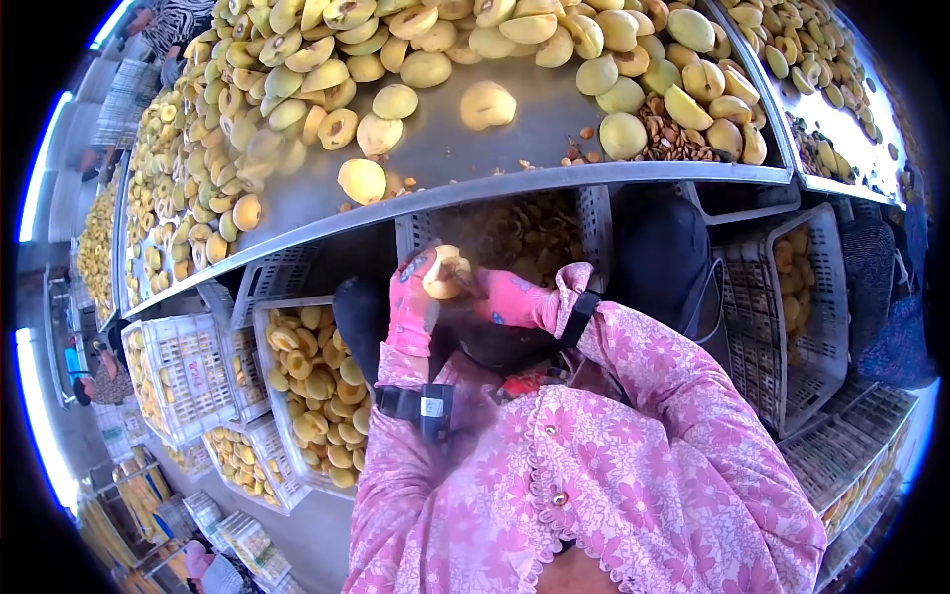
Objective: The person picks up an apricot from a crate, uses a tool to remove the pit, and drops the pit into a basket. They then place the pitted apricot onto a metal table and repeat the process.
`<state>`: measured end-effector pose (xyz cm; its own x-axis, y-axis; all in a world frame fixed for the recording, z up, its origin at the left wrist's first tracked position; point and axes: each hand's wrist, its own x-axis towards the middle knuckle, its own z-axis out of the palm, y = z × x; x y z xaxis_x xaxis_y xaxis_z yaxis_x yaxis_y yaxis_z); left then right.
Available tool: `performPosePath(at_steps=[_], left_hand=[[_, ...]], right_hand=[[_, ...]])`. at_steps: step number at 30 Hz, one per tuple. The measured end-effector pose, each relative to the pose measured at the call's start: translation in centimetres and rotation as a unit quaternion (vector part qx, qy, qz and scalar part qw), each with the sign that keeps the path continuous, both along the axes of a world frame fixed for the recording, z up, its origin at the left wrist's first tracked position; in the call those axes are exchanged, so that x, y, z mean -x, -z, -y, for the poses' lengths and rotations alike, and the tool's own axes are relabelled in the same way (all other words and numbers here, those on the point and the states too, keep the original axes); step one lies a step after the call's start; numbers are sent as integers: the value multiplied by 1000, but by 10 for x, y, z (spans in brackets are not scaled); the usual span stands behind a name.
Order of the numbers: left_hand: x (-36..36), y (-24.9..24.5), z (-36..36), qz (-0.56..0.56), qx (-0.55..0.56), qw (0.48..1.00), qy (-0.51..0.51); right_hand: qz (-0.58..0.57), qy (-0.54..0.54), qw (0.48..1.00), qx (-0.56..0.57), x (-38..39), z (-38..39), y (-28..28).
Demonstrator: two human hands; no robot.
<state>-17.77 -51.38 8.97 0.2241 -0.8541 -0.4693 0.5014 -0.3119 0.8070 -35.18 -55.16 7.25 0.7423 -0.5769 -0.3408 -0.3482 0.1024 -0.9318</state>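
Note:
My left hand (pixel 412 297), in a pink patterned glove, grips a pale yellow peach piece (pixel 445 273) with a brownish, uneven cut side. My right hand (pixel 515 299), gloved alike, is closed and reaches the right side of that peach; its fingertips are dark and blurred, and what they hold cannot be made out. Both hands are just below the front edge of a metal table (pixel 445 148). Beneath them a crate (pixel 596 238) holds peach pieces, partly in shadow.
Peach halves (pixel 297 59) are heaped across the table. Brown pits (pixel 678 134) lie at its right. Crates of peach halves stand left (pixel 315 386) and right (pixel 792 287) of my legs. Another person in dark clothes (pixel 881 297) sits at far right; others are at far left.

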Motion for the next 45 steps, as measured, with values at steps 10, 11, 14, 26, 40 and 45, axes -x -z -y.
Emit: performPosePath(at_steps=[10, 11, 14, 26, 40, 45], left_hand=[[13, 2, -9, 229, -55, 971, 44], [11, 1, -9, 247, -53, 965, 61], [5, 12, -8, 229, -41, 970, 72], [10, 9, -3, 177, -104, 972, 117], [14, 32, -2, 161, 9, 986, 37], [18, 20, -2, 109, 11, 994, 17]], right_hand=[[-52, -113, 969, -216, 12, 9, -38], [-40, -111, 964, -237, 13, 8, -37], [-12, -101, 950, -294, 14, 7, -33], [35, -96, 905, -413, 22, 3, -27], [39, -46, 908, -415, 21, -1, -38], [30, -20, 907, -419, 18, -5, -40]])
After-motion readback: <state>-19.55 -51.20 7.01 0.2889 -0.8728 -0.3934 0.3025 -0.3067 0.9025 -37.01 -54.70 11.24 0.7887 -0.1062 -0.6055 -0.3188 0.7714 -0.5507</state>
